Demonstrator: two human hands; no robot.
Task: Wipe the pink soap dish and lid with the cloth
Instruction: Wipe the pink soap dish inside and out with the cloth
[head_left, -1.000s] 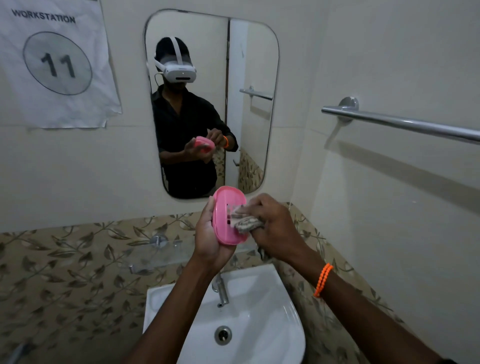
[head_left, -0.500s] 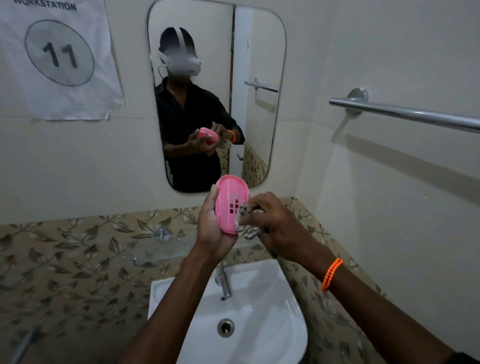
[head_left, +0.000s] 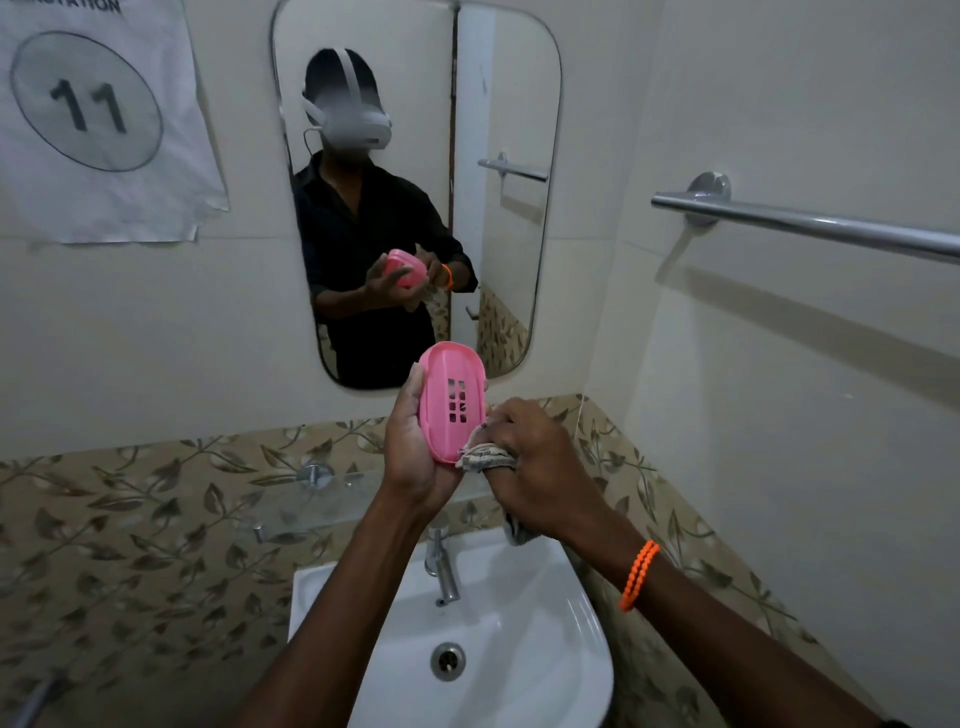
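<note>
My left hand (head_left: 415, 457) holds the pink soap dish (head_left: 451, 401) upright on its end above the sink, the slotted inside facing me and to the right. A bunched grey patterned cloth (head_left: 485, 457) is gripped in my right hand (head_left: 535, 467) and touches the dish's lower right rim. Part of the cloth hangs below my right palm. I see no separate lid; the mirror shows only the dish's reflection in the hands.
A white sink (head_left: 545, 639) with a chrome tap (head_left: 441, 566) lies directly beneath the hands. A glass shelf (head_left: 332, 499) runs along the leaf-patterned tiles. A mirror (head_left: 415, 182) hangs ahead, a steel towel bar (head_left: 810, 226) on the right wall, a paper sign (head_left: 98, 119) at upper left.
The cloth has slid from the middle of the dish's inside down to its lower right rim, uncovering the drain slots. The dish has turned more towards me.
</note>
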